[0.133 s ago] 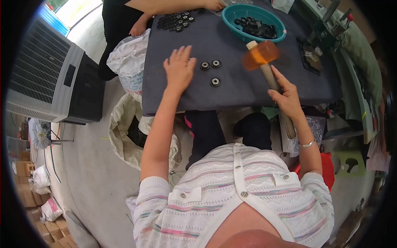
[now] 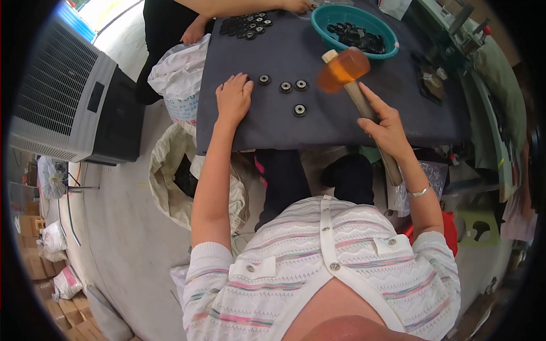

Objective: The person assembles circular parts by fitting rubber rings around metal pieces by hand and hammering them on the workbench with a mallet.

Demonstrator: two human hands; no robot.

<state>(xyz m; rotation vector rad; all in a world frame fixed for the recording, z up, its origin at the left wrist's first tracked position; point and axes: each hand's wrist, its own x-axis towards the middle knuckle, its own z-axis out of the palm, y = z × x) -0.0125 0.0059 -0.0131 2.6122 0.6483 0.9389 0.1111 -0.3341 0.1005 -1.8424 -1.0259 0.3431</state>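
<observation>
An amber-headed, wooden-handled mallet (image 2: 362,102) is gripped by the right hand (image 2: 388,129). The left hand (image 2: 232,101) is extended palm-down near the grey worktop (image 2: 333,122) edge, with round black metal-centred wheels (image 2: 285,87), then open room, rightward.

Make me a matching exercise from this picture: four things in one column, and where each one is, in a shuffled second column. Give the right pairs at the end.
Things
1. mallet
2. basin
3. bracelet
4. cloth sack

Places
A. around the right wrist
B. on the floor, mouth open
C. gripped in the right hand
D. on the table, holding dark round pieces

Pairs: 1-C, 2-D, 3-A, 4-B
</observation>
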